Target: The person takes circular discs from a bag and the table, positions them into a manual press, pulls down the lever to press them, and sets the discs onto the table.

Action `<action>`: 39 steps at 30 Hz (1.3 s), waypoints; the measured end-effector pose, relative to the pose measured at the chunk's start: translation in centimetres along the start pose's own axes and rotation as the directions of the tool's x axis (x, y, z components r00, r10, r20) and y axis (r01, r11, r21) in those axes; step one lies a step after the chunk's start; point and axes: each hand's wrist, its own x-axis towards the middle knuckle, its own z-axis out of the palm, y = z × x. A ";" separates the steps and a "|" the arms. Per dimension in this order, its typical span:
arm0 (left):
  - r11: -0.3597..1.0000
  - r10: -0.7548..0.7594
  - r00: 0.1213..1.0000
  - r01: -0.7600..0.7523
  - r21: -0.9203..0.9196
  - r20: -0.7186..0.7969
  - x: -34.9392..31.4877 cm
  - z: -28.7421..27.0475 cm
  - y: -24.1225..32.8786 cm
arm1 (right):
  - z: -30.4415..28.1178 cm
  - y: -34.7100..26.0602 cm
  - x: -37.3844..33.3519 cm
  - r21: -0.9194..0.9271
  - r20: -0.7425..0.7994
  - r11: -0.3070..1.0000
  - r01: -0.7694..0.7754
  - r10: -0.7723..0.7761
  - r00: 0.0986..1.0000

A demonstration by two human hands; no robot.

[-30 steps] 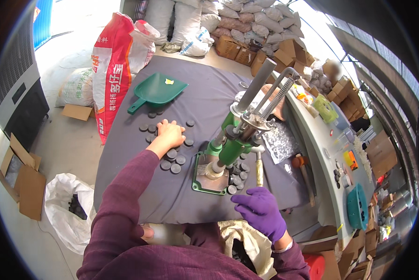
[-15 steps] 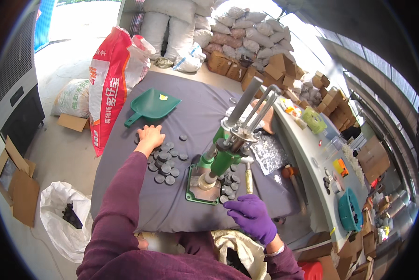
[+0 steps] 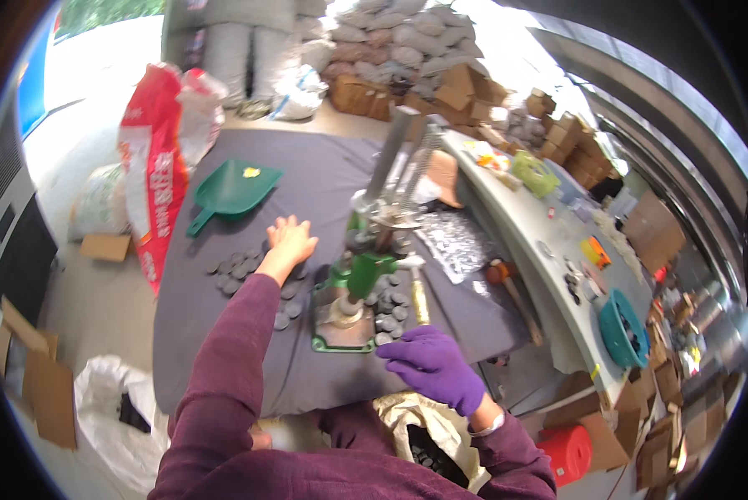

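Note:
A green hand press (image 3: 366,273) with steel rods stands on the grey cloth-covered table (image 3: 224,346). Small dark grey discs (image 3: 236,268) lie loose to its left. My bare left hand (image 3: 291,243) is over the right part of these discs, fingers spread; what lies beneath the palm is hidden. More grey discs (image 3: 392,304) sit right of the press base, beside a hammer (image 3: 419,296). My right hand (image 3: 434,367), in a purple glove, hovers near the table's front edge, just right of the press base. Its fingers point left, slightly apart, with nothing visible in them.
A green dustpan (image 3: 237,188) lies at the far left of the table. On the right are a clear plastic bag (image 3: 456,246) and a mallet (image 3: 514,292). An open sack (image 3: 457,433) of dark pieces stands before me. A side table (image 3: 516,208) bears a teal basket (image 3: 622,332).
My left hand has moved right across the discs toward the press, and the discs are more spread out. The whole view has shifted; my right hand stays near the press.

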 end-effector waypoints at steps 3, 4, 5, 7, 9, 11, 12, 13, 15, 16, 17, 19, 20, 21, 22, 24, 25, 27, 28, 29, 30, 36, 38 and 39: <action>0.993 -0.116 0.989 0.118 -0.009 0.094 1.3 2.4 0.6 | 0.8 0.6 -0.7 -0.024 -0.054 0.999 -0.033 0.032 0.998; 0.994 -0.107 0.976 0.102 0.034 0.188 1.0 1.5 2.2 | 0.8 0.9 -1.2 -0.015 -0.068 0.999 -0.037 0.036 0.997; 0.994 -0.105 0.969 0.094 0.059 0.224 0.2 0.6 3.5 | 0.8 1.3 -1.7 -0.014 -0.090 1.000 -0.022 0.021 0.996; 0.993 -0.059 0.967 0.031 0.115 0.249 -0.7 2.0 0.7 | 1.3 1.0 -1.1 -0.010 -0.141 1.000 0.003 -0.004 0.990; 0.986 0.061 0.958 -0.101 0.133 0.279 -2.5 1.6 1.1 | 0.5 0.9 -1.5 0.068 -0.060 0.998 -0.013 0.017 0.998; 0.977 0.124 0.960 -0.162 0.137 0.250 -4.6 1.8 0.3 | 0.7 1.4 -1.6 0.099 -0.076 0.995 -0.015 0.023 0.997; 0.977 0.141 0.965 -0.172 0.129 0.220 -5.7 1.7 -0.7 | 0.9 1.4 -1.5 0.141 -0.048 0.990 0.007 0.000 0.999; 0.968 0.192 0.969 -0.213 0.132 0.156 -6.2 2.3 -1.4 | 1.0 1.5 -1.4 0.167 -0.047 0.986 0.013 -0.005 0.999; 0.960 0.210 0.951 -0.245 0.137 0.226 -7.2 0.7 -0.5 | 0.9 1.9 -1.3 0.075 -0.119 0.995 0.063 -0.054 0.991; 0.951 0.262 0.947 -0.286 0.114 0.184 -7.6 0.4 -0.3 | 0.6 1.8 -1.3 0.065 -0.138 0.996 0.067 -0.057 0.989; 0.938 0.311 0.942 -0.325 0.119 0.123 -8.0 0.2 -0.2 | 0.3 1.8 -1.4 0.064 -0.155 0.995 0.075 -0.064 0.986; 0.951 0.285 0.944 -0.300 0.079 0.165 -8.3 -0.9 1.5 | 0.1 1.9 -1.7 0.082 -0.151 0.996 0.038 -0.025 0.988; 0.962 0.271 0.950 -0.272 -0.014 0.152 -7.9 -1.1 1.4 | 0.3 1.8 -1.5 0.118 -0.132 0.991 0.065 -0.049 0.990; 0.962 0.264 0.956 -0.251 -0.109 0.130 -7.6 -1.1 1.0 | 0.3 1.7 -1.3 0.130 -0.113 0.991 0.035 -0.020 0.993; 0.937 0.287 0.957 -0.290 -0.196 -0.045 -7.8 -0.9 0.9 | 0.5 1.4 -1.1 0.128 -0.099 0.992 -0.005 0.018 0.995; 0.897 0.290 0.930 -0.347 -0.273 -0.228 -7.4 -0.8 1.9 | 0.9 1.5 -0.9 0.122 -0.098 0.992 0.008 0.004 0.995; 0.808 0.305 0.926 -0.375 -0.454 -0.222 -7.0 -0.9 2.9 | 0.9 1.6 -1.1 0.109 -0.106 0.994 0.012 0.000 0.994; 0.686 0.322 0.918 -0.394 -0.612 -0.230 -6.7 -0.7 3.8 | 0.8 1.5 -1.2 0.108 -0.112 0.994 0.017 -0.004 0.994; 0.670 0.286 0.943 -0.325 -0.668 -0.171 -6.3 0.3 3.7 | 0.8 1.2 -1.1 0.111 -0.118 0.994 0.021 -0.008 0.993; 0.649 0.254 0.961 -0.254 -0.717 -0.111 -5.9 1.2 3.5 | 0.9 0.9 -1.0 0.105 -0.121 0.994 0.035 -0.022 0.992; 0.741 0.189 0.968 -0.252 -0.622 -0.167 -6.1 2.2 3.7 | 1.1 1.0 -1.0 0.097 -0.125 0.995 0.022 -0.010 0.992; 0.299 0.123 0.992 -0.068 -0.952 -0.033 -4.2 2.7 7.3 | 0.1 0.8 -1.4 0.052 -0.097 0.999 0.013 -0.008 0.995; 0.147 0.173 0.973 0.129 -0.981 0.154 -3.5 2.4 9.0 | -0.5 0.9 -2.0 0.026 -0.102 0.999 -0.033 0.035 0.994; 0.154 0.161 0.975 0.126 -0.980 0.151 -2.6 3.7 7.8 | -0.2 0.8 -1.9 0.027 -0.088 1.000 0.009 -0.006 0.996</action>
